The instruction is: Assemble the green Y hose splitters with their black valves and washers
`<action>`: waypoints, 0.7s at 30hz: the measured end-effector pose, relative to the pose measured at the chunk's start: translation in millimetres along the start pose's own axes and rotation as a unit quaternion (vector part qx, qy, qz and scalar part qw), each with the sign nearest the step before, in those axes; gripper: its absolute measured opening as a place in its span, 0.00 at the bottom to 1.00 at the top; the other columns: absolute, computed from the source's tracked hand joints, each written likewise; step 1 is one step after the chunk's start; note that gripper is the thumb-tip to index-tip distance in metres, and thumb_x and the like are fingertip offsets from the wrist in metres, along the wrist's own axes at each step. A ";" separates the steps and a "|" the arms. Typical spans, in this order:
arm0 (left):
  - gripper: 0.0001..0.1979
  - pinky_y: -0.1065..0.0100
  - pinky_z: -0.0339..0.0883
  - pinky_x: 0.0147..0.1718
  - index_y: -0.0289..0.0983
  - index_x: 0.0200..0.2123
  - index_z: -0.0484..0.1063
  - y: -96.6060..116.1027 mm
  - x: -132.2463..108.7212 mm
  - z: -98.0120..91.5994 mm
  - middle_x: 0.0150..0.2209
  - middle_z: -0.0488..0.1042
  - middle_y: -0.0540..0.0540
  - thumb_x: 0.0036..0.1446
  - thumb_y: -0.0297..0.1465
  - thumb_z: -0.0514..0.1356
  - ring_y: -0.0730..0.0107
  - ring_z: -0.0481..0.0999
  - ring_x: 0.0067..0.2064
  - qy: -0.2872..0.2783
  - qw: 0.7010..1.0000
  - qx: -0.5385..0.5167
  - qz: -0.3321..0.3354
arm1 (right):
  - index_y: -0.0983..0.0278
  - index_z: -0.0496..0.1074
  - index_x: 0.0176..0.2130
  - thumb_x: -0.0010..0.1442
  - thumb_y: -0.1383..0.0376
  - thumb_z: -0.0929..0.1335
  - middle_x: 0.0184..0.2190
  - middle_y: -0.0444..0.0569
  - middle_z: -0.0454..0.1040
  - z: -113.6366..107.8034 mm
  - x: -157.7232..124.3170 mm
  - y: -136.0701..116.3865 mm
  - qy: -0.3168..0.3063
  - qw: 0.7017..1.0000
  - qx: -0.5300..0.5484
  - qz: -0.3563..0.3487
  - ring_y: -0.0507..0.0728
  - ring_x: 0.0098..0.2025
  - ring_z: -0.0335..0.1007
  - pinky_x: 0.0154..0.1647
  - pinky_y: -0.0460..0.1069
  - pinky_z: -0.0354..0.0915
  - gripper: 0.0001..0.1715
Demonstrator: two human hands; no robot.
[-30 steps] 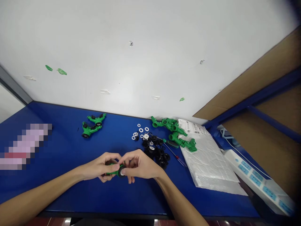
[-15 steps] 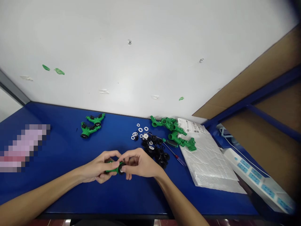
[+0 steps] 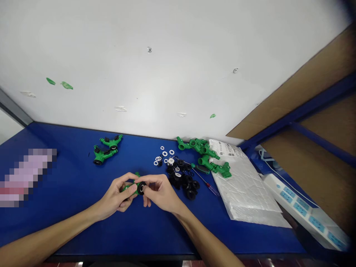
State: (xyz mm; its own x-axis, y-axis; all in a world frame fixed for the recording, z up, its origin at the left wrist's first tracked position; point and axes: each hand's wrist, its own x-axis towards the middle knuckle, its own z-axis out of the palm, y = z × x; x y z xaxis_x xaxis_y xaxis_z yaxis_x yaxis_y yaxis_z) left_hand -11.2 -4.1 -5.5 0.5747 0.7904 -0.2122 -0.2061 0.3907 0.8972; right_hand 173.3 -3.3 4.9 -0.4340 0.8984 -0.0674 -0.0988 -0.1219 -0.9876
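Note:
My left hand (image 3: 116,195) is closed around a green Y-shaped hose splitter (image 3: 138,190), with much of its body hidden by the fingers. On the end facing right sits a black collar (image 3: 140,184) with something pale in its mouth. My right hand (image 3: 164,193) grips that end, its thumb at the collar's opening and a finger over the top. To the right of my hands lies a pile of black rings and collars (image 3: 190,193). White washers (image 3: 165,153) are scattered just beyond it.
Two green splitters with black fittings (image 3: 104,157) lie at the left. Several bare green splitters (image 3: 204,161) rest at the back right, by a white padded envelope (image 3: 246,189). Two screwdrivers (image 3: 213,189) lie near the pile. A power strip (image 3: 303,213) runs along the right side.
The splitter has tilted in my hands, and a green branch now shows above the fingers. Both hands have shifted slightly left. The camera view has moved a little.

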 end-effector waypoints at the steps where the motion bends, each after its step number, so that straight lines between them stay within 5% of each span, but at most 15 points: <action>1: 0.15 0.80 0.40 0.13 0.39 0.41 0.66 -0.1 0.3 0.1 0.21 0.60 0.59 0.59 0.43 0.62 0.87 0.48 0.16 -0.003 1.000 0.001 0.005 | 0.68 0.79 0.43 0.55 0.68 0.68 0.15 0.39 0.69 -0.1 -0.4 0.1 -0.003 1.000 0.008 0.003 0.47 0.15 0.68 0.16 0.40 0.65 0.16; 8: 0.14 0.78 0.46 0.13 0.37 0.40 0.68 -1.7 -0.1 -1.1 0.21 0.61 0.58 0.59 0.42 0.61 0.87 0.50 0.15 -0.010 0.997 0.047 0.068 | 0.65 0.77 0.50 0.55 0.58 0.71 0.25 0.46 0.76 0.0 -6.8 -3.7 -0.046 0.995 0.058 0.063 0.53 0.24 0.78 0.26 0.47 0.75 0.24; 14: 0.13 0.78 0.48 0.14 0.36 0.41 0.68 -4.3 -0.4 -1.7 0.23 0.63 0.56 0.61 0.40 0.60 0.87 0.51 0.15 -0.015 0.994 0.054 0.095 | 0.67 0.78 0.49 0.54 0.59 0.71 0.22 0.46 0.76 1.0 -6.6 -1.1 -0.042 0.996 0.063 0.042 0.52 0.21 0.76 0.21 0.45 0.73 0.24; 21: 0.13 0.79 0.44 0.13 0.39 0.41 0.67 -1.7 -0.6 2.5 0.20 0.59 0.59 0.60 0.42 0.60 0.86 0.50 0.15 -0.012 0.999 -0.015 0.043 | 0.67 0.78 0.48 0.56 0.59 0.70 0.18 0.43 0.74 5.1 -5.7 -5.0 -0.004 0.998 0.053 0.029 0.50 0.16 0.72 0.16 0.42 0.68 0.21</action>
State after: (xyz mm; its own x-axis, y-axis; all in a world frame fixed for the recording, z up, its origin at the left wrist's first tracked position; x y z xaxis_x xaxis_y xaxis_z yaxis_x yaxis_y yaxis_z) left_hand -9.2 -6.3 -5.9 0.5716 0.8110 -0.1247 -0.2793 0.3351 0.8998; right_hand 171.8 -10.0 10.9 -0.4481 0.8856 -0.1220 -0.1670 -0.2170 -0.9618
